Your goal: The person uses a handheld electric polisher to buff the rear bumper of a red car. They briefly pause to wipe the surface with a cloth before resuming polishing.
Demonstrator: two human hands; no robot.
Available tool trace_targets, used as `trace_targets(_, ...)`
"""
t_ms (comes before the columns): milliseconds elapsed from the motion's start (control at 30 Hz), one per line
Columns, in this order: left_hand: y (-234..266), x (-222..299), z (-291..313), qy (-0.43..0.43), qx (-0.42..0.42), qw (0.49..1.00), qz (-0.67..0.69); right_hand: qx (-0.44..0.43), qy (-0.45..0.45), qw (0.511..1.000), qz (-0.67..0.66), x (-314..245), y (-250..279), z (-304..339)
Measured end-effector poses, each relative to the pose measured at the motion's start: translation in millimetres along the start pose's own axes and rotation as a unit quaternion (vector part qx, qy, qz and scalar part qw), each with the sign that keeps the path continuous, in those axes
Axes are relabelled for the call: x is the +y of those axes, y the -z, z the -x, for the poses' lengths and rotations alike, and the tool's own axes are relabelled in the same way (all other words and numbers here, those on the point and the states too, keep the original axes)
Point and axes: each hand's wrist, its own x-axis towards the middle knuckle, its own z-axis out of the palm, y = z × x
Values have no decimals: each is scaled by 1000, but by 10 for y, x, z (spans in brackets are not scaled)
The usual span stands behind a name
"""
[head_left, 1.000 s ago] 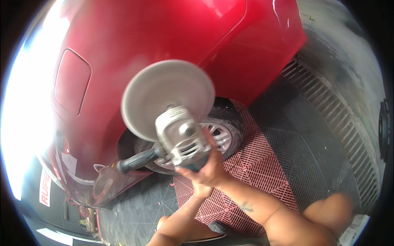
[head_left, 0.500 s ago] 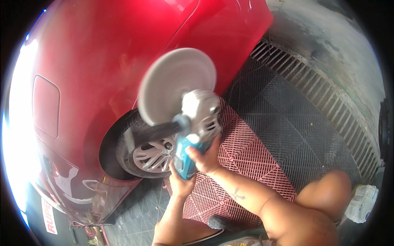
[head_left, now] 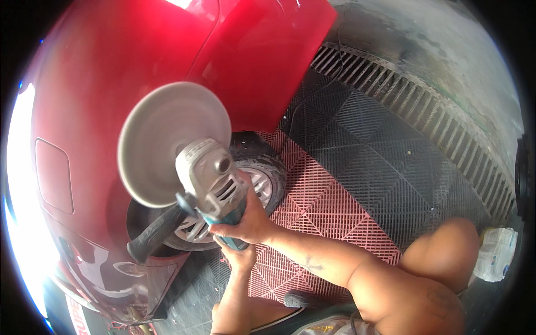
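Both my hands grip a rotary polisher with a teal body (head_left: 230, 219), a silver gear head (head_left: 202, 167) and a large round pale grey pad (head_left: 159, 134). My right hand (head_left: 254, 220) wraps around the body just behind the gear head. Lower down, my left hand (head_left: 241, 258) closes around the rear end of the tool. A black side handle (head_left: 156, 231) sticks out toward the lower left, with no hand on it. Behind the pad is the glossy red car body (head_left: 111, 67), above the wheel arch. Whether pad and paint touch cannot be made out.
Beneath the polisher stands a wheel with silver spokes (head_left: 259, 184). Red floor tiles (head_left: 324, 206) and dark grey ones (head_left: 391, 151) cover the ground. A slotted drain (head_left: 424, 100) runs along the wall at right. My bent knee (head_left: 446, 251) is beside a pale plastic package (head_left: 496, 254).
The polisher has moved left and slightly down across the red panel, both hands going with it. My view has shifted a little too, so the car sits farther left.
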Motion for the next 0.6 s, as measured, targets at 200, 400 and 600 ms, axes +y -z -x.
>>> trace_targets(200, -105, 329, -4, 80, -100, 985, -115, 119, -41, 989, -74, 366, 606, 102)
trace_targets(400, -481, 724, -96, 72, -177, 978, -80, 184, -49, 977, -91, 217, 1251, -87)
trace_targets(600, -648, 1196, -342, 32, -229, 972, 52, 192, -19, 979, -72, -283, 1611, -572)
